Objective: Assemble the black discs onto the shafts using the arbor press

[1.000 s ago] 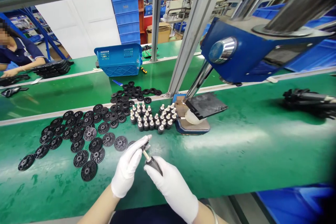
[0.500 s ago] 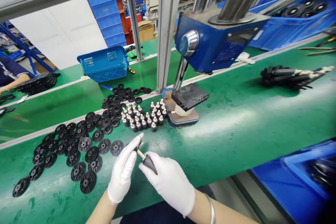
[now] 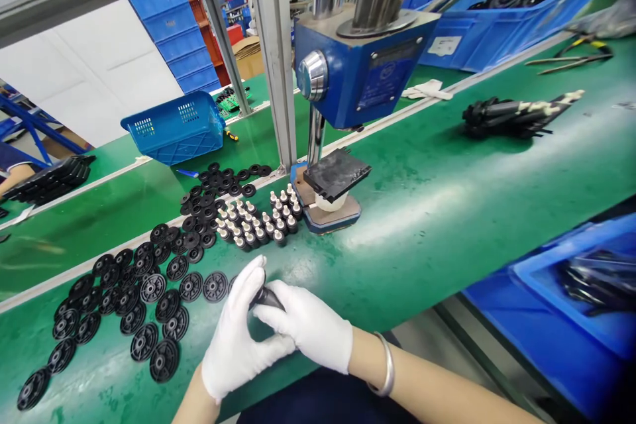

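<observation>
My right hand (image 3: 318, 328), in a white glove, is closed around a black tapered part (image 3: 269, 299). The part's narrow end points toward the right palm, and its wide end faces left. Against that wide end rests my left hand (image 3: 238, 328), also gloved, with its fingers stretched upward and its thumb reaching under the right hand. The joint between the parts is hidden by the fingers. Just beyond the hands stand several black pieces with cream stems (image 3: 248, 230). Many black spoked wheels (image 3: 163, 359) lie to the left on the green bench.
A blue press (image 3: 365, 69) carries a black plate (image 3: 338, 173) on its base. A blue basket (image 3: 173, 136) sits behind the wheels. To the right lie a bundle of black rods (image 3: 517, 112), pliers (image 3: 571, 59) and a blue bin (image 3: 536, 295).
The tapered part has come up against my left hand, covering the cream shaft seen between them earlier. My left thumb has swung down and away. The camera has turned slightly right.
</observation>
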Motion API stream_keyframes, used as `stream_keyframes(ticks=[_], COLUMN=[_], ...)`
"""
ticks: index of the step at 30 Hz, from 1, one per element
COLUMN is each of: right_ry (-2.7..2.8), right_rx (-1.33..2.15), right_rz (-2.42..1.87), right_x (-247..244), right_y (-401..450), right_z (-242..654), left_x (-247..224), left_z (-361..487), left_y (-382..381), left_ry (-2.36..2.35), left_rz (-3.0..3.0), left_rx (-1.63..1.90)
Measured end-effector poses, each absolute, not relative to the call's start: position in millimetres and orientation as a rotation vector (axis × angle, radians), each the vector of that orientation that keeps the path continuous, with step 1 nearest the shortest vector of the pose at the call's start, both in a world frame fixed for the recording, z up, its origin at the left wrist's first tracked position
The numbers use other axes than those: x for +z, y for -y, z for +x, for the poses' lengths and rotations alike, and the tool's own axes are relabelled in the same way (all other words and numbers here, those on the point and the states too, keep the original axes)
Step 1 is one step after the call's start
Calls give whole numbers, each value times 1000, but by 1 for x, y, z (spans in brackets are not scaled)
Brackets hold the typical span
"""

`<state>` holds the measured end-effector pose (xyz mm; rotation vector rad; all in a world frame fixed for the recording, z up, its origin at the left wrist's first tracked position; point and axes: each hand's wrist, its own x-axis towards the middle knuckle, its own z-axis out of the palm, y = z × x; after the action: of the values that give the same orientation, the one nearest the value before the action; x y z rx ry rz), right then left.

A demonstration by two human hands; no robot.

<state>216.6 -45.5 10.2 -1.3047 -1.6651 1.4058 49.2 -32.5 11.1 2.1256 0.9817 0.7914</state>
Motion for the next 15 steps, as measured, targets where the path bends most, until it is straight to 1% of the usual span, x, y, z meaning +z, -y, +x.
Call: stream_keyframes(ticks=[3,5,9,15], right_ry=[1379,1289,1270,1257], right_rx=[1805,1913,1879,1847], right_rz=[-1135,-1064,-1019,-919], right_x=[8,7,6,12], right_y=[46,47,45,33], right_z=[216,214,211,214], left_x=[11,14,25,39], left_z=[47,48,50,55], left_y=[28,26,20,15], left_ry=[-998,-1050,-1082,-912], left_rz=[2267,2255,2245,2190], left_rx=[689,654,576,597])
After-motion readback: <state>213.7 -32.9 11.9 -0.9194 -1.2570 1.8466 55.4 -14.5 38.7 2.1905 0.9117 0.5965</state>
